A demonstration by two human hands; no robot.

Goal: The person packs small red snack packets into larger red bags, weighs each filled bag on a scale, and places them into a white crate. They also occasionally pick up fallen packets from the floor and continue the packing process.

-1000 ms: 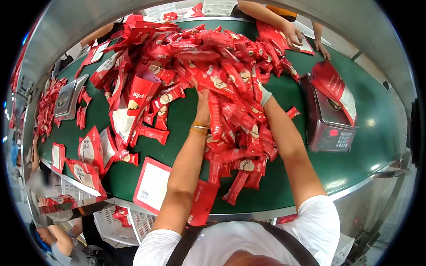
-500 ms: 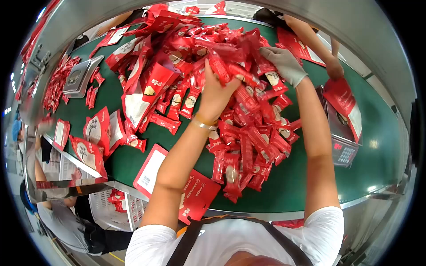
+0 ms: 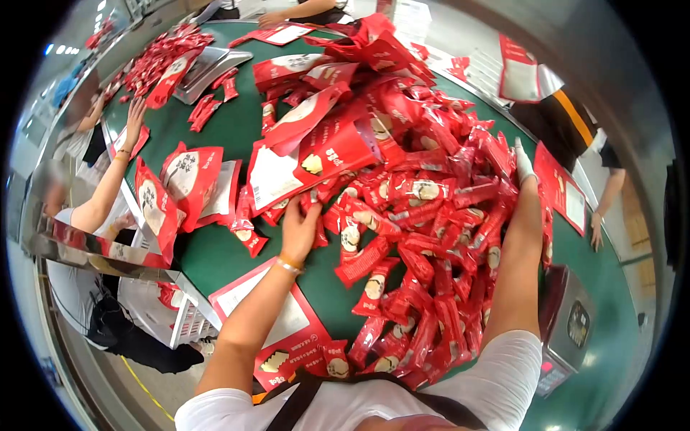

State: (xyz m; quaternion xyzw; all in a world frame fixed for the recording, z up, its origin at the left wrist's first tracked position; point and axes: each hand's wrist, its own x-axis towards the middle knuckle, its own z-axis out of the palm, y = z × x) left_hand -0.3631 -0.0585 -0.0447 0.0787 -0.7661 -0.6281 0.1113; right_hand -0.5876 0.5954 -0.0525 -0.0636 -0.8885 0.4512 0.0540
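My left hand (image 3: 300, 230), bare with a band at the wrist, is at the near left side of the heap of small red packets (image 3: 431, 237). Its fingertips are partly hidden against packets below a large open red pouch (image 3: 323, 154). In a pale glove, my right hand (image 3: 524, 162) rests along the right edge of the heap, its fingers stretched forward. A flat red and white bag (image 3: 287, 309) lies on the green table (image 3: 198, 251) beneath my left forearm.
Large red pouches (image 3: 190, 179) stand at left. A scale (image 3: 205, 75) is at the far left, another (image 3: 568, 323) at the right. Co-workers' hands show at left (image 3: 134, 122), top (image 3: 272, 19) and right (image 3: 596, 231). A white basket (image 3: 190, 323) is below the table edge.
The view has shifted. My left hand has left the packets in mid-heap and moved nearer, to the left. My right hand has moved to the heap's right edge. Packets have spread toward me.
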